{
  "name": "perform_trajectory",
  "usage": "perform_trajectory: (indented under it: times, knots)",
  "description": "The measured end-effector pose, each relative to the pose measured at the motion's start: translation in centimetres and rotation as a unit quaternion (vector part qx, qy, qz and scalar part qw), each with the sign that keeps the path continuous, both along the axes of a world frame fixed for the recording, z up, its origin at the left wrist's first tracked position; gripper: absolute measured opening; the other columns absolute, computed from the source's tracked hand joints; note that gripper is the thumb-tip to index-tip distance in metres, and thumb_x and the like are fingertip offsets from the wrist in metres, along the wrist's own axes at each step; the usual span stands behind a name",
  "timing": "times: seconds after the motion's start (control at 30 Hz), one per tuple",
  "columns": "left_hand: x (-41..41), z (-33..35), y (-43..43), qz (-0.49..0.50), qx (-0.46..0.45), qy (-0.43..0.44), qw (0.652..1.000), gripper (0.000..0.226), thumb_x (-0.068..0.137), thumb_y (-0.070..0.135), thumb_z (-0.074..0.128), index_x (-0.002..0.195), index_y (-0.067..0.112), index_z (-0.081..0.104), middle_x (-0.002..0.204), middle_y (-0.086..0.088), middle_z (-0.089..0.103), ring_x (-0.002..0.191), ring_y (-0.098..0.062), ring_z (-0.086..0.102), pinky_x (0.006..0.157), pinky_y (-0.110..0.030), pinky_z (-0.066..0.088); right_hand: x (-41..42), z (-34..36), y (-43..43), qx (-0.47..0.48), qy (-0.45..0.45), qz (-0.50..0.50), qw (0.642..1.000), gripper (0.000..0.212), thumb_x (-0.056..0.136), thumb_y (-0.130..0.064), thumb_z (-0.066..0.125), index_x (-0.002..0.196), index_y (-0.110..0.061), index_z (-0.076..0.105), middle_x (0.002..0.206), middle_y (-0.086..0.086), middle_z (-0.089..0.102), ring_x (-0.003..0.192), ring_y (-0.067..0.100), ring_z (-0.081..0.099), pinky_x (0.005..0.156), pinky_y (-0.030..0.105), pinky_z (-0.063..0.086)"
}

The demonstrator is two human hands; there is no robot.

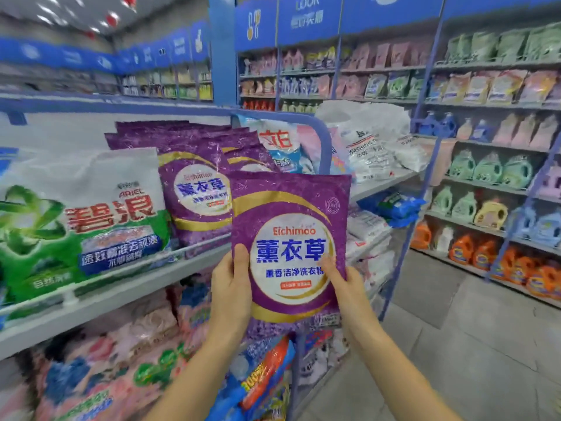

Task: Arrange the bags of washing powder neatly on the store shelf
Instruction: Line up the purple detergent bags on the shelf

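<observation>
I hold a purple bag of washing powder (290, 238) upright in front of the shelf, its label facing me. My left hand (231, 287) grips its lower left edge and my right hand (346, 287) grips its lower right edge. Behind it, several matching purple bags (194, 189) stand in a row on the white shelf (121, 287). A large white and green bag (82, 220) stands to their left on the same shelf.
A blue and white bag (285, 147) sits at the shelf's far end by a blue rail (324, 141). White sacks (373, 147) lie beyond. Pink bags (100, 360) fill the lower shelf. Shelves of detergent bottles (485, 208) line the right; grey floor (455, 344) between.
</observation>
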State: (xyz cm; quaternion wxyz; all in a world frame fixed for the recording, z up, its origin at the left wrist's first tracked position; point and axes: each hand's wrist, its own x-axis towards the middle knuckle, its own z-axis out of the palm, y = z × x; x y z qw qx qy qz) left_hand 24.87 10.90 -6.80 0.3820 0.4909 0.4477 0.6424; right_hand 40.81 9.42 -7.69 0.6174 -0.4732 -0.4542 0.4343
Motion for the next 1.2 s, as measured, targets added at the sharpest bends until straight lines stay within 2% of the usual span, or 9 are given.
perform_trajectory:
  times: [0.13,0.2,0.3,0.37,0.47,0.67,0.8,0.93,1.2]
  knots:
    - [5.1,1.3,2.7,0.006,-0.008,0.005,1.0,0.047,0.084,0.054,0.033,0.092,0.02,0.064,0.09,0.009,0.07,0.087,-0.002,0.064,0.077,-0.023,0.05,4.9,1.2,5.8,0.016,-0.003,0.028,0.999,0.007,0.088,-0.026,0.059,0.084,-0.024,0.064,0.072,-0.011,0.073,0.069,0.006,0.07,0.056,0.017,0.053]
    - [6.5,2.1,4.3,-0.007,-0.017,-0.013,1.0,0.033,0.09,0.051,0.032,0.096,0.035,0.06,0.093,0.024,0.065,0.089,0.015,0.059,0.08,-0.009,0.046,6.8,1.9,8.9,0.024,0.003,0.048,0.999,0.006,0.088,-0.023,0.059,0.085,-0.024,0.063,0.073,-0.01,0.073,0.067,0.004,0.069,0.056,0.016,0.053]
    - [6.9,2.9,6.8,0.001,-0.006,0.044,0.999,0.043,0.09,0.06,0.034,0.115,0.034,0.056,0.115,0.018,0.06,0.105,0.016,0.051,0.096,-0.016,0.04,8.1,3.1,13.4,0.053,-0.007,0.081,0.995,0.008,0.088,-0.026,0.058,0.087,-0.023,0.066,0.08,-0.007,0.073,0.074,0.008,0.07,0.063,0.022,0.056]
    - [6.4,3.5,8.4,0.033,-0.011,0.088,0.996,0.019,0.096,0.042,0.037,0.107,0.034,0.051,0.104,0.022,0.054,0.092,0.023,0.049,0.08,-0.002,0.037,8.2,4.1,16.4,0.067,-0.014,0.099,0.993,0.011,0.088,-0.028,0.058,0.089,-0.022,0.067,0.079,-0.007,0.074,0.077,0.012,0.071,0.067,0.027,0.057]
    - [6.1,4.2,11.0,0.035,0.006,0.128,0.991,0.036,0.095,0.036,0.047,0.129,0.027,0.041,0.12,0.017,0.055,0.108,0.006,0.052,0.088,-0.012,0.043,6.9,5.7,20.3,0.087,-0.026,0.124,0.988,0.011,0.09,-0.028,0.056,0.087,-0.022,0.066,0.075,-0.011,0.073,0.074,0.007,0.07,0.066,0.023,0.056]
    - [6.6,6.4,16.6,0.105,-0.003,0.077,0.992,0.034,0.095,0.02,0.051,0.126,0.017,0.038,0.112,0.011,0.056,0.109,-0.01,0.055,0.093,-0.031,0.046,4.6,7.7,25.9,0.121,-0.052,0.125,0.983,0.011,0.093,-0.028,0.053,0.087,-0.023,0.061,0.08,-0.011,0.065,0.069,-0.001,0.062,0.055,0.01,0.049]
    - [7.5,6.7,19.2,0.12,-0.002,0.018,0.993,0.028,0.095,0.016,0.049,0.119,0.021,0.037,0.105,0.015,0.054,0.1,-0.005,0.055,0.084,-0.024,0.047,4.1,7.5,28.7,0.144,-0.054,0.11,0.982,0.019,0.095,-0.028,0.05,0.105,-0.016,0.059,0.085,-0.012,0.063,0.076,-0.002,0.059,0.057,0.007,0.047]
    - [7.7,6.2,19.8,0.148,-0.008,0.018,0.989,0.027,0.096,0.018,0.047,0.12,0.022,0.036,0.107,0.014,0.052,0.09,0.007,0.05,0.07,-0.013,0.042,3.5,6.8,29.7,0.146,-0.062,0.1,0.982,0.022,0.093,-0.032,0.053,0.107,-0.016,0.058,0.091,-0.012,0.064,0.086,0.002,0.062,0.07,0.017,0.051]
    - [10.4,5.0,20.3,0.279,0.006,0.045,0.959,0.028,0.097,0.025,0.043,0.121,0.028,0.03,0.104,0.019,0.047,0.103,-0.007,0.045,0.088,-0.028,0.037,3.3,4.9,29.6,0.184,-0.104,0.044,0.976,0.041,0.089,-0.041,0.055,0.121,-0.015,0.053,0.111,-0.004,0.065,0.097,0.011,0.062,0.086,0.031,0.051]
